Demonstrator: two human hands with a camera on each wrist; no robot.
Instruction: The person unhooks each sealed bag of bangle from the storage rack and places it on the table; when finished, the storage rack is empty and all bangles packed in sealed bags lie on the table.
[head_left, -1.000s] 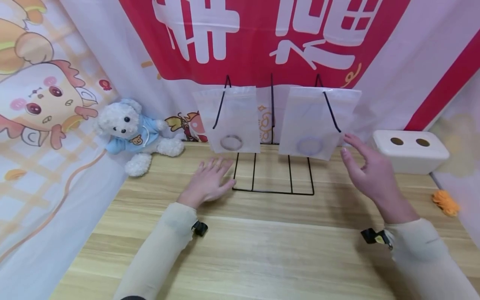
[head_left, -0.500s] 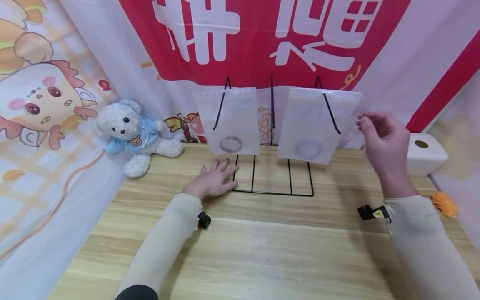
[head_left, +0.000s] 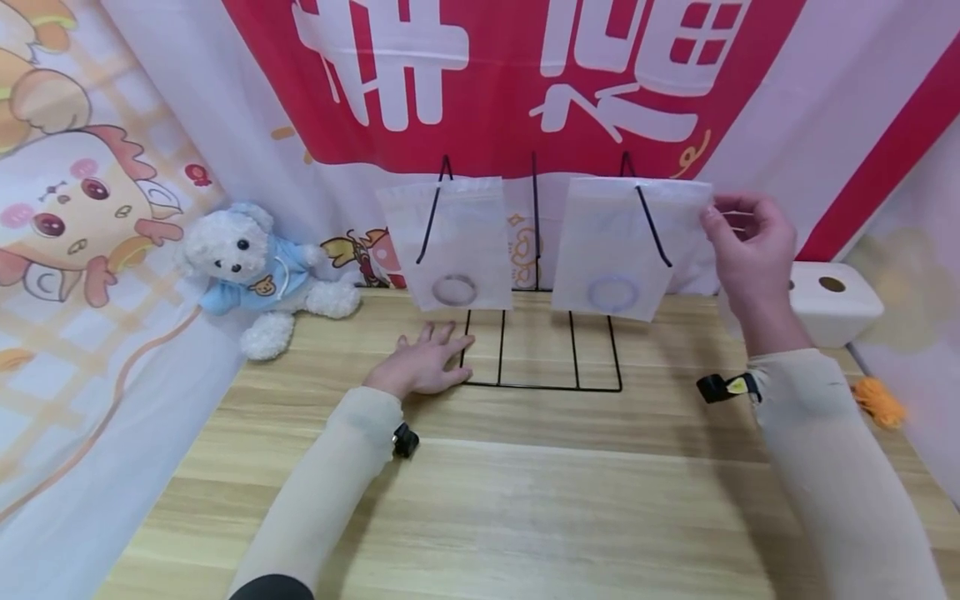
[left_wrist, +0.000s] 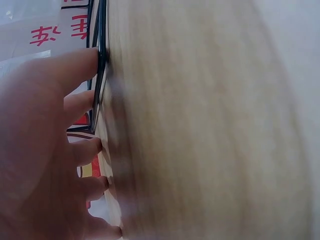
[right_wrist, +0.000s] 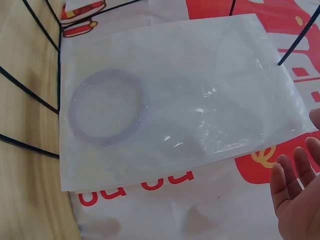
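A black wire display rack stands on the wooden table, with two zip-lock bags hanging from its prongs. The right-hand bag holds a pale purple bangle, and the left-hand bag holds a darker, brownish one. At the upper right corner of the right-hand bag, my right hand pinches the edge between thumb and fingers. My left hand lies spread at the left side of the rack's base; in the left wrist view its thumb touches the wire and the fingertips rest on the table.
A white teddy bear in a blue hoodie sits at the back left. Behind my right hand is a white box with round holes. Something orange lies at the right edge. Printed cloth hangs behind the rack.
My right hand has risen from beside the lower part of the right-hand bag to its upper corner and taken hold there. The left hand has stayed by the rack's base.
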